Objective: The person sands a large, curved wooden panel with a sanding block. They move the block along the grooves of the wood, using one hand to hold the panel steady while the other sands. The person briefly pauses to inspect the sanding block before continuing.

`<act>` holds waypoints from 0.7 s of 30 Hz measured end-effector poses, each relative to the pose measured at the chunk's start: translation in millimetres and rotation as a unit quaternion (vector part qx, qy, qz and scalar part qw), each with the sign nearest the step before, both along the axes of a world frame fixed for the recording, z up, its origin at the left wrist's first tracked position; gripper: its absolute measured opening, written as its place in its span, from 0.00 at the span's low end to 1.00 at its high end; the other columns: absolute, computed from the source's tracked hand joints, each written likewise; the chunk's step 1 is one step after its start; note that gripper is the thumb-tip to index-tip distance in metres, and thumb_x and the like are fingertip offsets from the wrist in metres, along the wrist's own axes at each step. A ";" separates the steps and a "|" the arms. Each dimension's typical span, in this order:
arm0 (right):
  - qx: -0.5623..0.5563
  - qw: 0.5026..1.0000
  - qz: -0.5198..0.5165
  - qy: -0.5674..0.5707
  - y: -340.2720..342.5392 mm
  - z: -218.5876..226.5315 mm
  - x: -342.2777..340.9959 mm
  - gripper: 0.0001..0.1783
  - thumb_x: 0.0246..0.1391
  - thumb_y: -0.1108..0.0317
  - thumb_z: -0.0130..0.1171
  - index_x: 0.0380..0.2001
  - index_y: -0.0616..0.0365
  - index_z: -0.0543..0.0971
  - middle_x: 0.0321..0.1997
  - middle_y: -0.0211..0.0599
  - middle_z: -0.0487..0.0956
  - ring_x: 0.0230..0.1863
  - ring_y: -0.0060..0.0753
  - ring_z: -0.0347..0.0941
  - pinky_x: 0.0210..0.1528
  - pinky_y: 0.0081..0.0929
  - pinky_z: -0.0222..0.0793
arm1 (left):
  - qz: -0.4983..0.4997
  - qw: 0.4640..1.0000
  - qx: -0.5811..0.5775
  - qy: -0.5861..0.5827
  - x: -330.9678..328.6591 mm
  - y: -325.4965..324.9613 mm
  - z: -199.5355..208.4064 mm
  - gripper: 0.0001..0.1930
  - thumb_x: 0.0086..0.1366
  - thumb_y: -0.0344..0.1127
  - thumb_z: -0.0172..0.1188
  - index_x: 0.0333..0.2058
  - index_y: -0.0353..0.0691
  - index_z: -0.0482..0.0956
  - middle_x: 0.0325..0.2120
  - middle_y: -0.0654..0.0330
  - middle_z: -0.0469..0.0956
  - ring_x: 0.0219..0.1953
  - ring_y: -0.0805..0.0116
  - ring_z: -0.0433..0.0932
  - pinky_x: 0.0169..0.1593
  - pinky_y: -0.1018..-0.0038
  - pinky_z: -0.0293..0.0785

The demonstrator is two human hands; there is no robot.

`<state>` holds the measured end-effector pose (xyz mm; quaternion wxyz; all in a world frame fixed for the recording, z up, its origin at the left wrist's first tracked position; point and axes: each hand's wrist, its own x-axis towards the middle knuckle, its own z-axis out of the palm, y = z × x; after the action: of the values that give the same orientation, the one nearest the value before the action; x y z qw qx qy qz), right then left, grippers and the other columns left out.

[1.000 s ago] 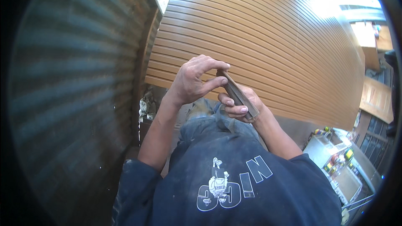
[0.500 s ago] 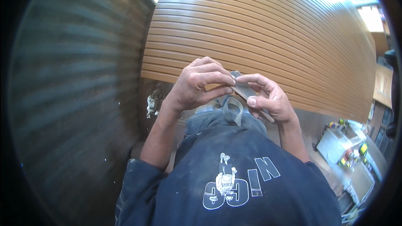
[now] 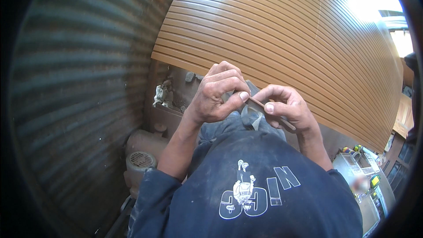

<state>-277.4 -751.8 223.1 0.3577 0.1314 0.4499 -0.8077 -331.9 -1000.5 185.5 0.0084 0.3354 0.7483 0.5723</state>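
Note:
In front of my waist, both hands hold a thin, flat strip (image 3: 257, 102). It is grey on its face, with a brown narrow edge turned up toward me. My left hand (image 3: 219, 91) pinches the strip's far left end between thumb and curled fingers. Lower down, my right hand (image 3: 290, 109) grips it, thumb on the near edge and index finger bent over the far side. The strip slants down to the right, and its end sticks out below my right thumb. Its exact kind cannot be made out. A pale cloth tie (image 3: 252, 118) hangs at my waist just below.
A large brown ribbed panel (image 3: 264, 26) spans the space beyond my hands. Corrugated metal (image 3: 83, 70) rises on the left. A dusty electric motor (image 3: 140, 160) sits low left, near pale rubble (image 3: 163, 94). Cluttered containers (image 3: 352, 167) stand at the lower right.
The strip has turned from showing its broad grey face to showing its narrow edge. Both hands still hold it. My view has shifted, bringing the motor into sight at the left.

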 end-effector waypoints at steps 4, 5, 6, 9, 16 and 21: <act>-0.031 0.999 0.003 -0.011 -7.1 0.1 -1.3 0.18 0.61 0.69 0.70 0.51 0.69 0.84 0.32 0.38 0.85 0.21 0.19 0.76 0.24 0.17 0.72 | 0.020 0.999 -0.018 -0.027 4.7 -7.0 1.6 0.04 0.63 0.33 0.70 0.30 0.43 0.86 0.28 0.64 0.82 0.40 0.64 0.80 0.48 0.66 0.73; -0.023 1.000 0.008 -0.008 -10.0 0.5 -2.9 0.18 0.61 0.70 0.70 0.51 0.69 0.84 0.31 0.38 0.84 0.21 0.19 0.76 0.24 0.17 0.72 | 0.015 0.999 -0.023 -0.040 3.3 -11.7 2.5 0.03 0.62 0.33 0.71 0.31 0.43 0.87 0.29 0.64 0.83 0.40 0.64 0.80 0.48 0.66 0.73; -0.017 1.000 0.013 -0.008 -13.7 0.8 -5.0 0.18 0.61 0.70 0.71 0.51 0.69 0.84 0.31 0.37 0.84 0.21 0.19 0.76 0.23 0.17 0.72 | 0.010 0.999 -0.019 -0.049 0.6 -16.4 3.1 0.02 0.62 0.33 0.71 0.31 0.43 0.88 0.29 0.65 0.83 0.41 0.64 0.80 0.48 0.66 0.73; 0.013 1.000 0.014 -0.016 -30.2 2.7 -12.3 0.20 0.58 0.70 0.74 0.51 0.68 0.84 0.36 0.38 0.85 0.28 0.20 0.79 0.30 0.18 0.75 | 0.009 1.000 0.003 -0.014 -9.1 -31.9 6.6 0.05 0.59 0.32 0.75 0.34 0.48 0.90 0.32 0.69 0.85 0.42 0.66 0.81 0.49 0.67 0.73; 0.119 0.988 -0.036 0.087 -90.1 12.7 -25.1 0.36 0.53 0.69 0.80 0.63 0.62 0.76 0.49 0.40 0.84 0.49 0.24 0.80 0.47 0.25 0.78 | 0.006 0.984 -0.098 0.152 -31.4 -81.4 18.1 0.13 0.50 0.36 0.81 0.36 0.57 0.91 0.36 0.79 0.86 0.43 0.71 0.82 0.47 0.70 0.72; 0.065 0.996 -0.048 0.022 -111.6 16.8 -26.5 0.45 0.53 0.70 0.79 0.71 0.62 0.68 0.50 0.42 0.84 0.50 0.27 0.81 0.46 0.24 0.78 | 0.009 0.975 -0.061 0.215 -43.5 -98.1 14.9 0.14 0.48 0.36 0.81 0.36 0.55 0.90 0.34 0.78 0.85 0.40 0.73 0.82 0.42 0.71 0.71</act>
<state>-304.0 -863.5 239.9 0.2996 0.1581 0.5026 -0.7954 -375.4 -1098.6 200.4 -0.1370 0.4429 0.7690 0.4401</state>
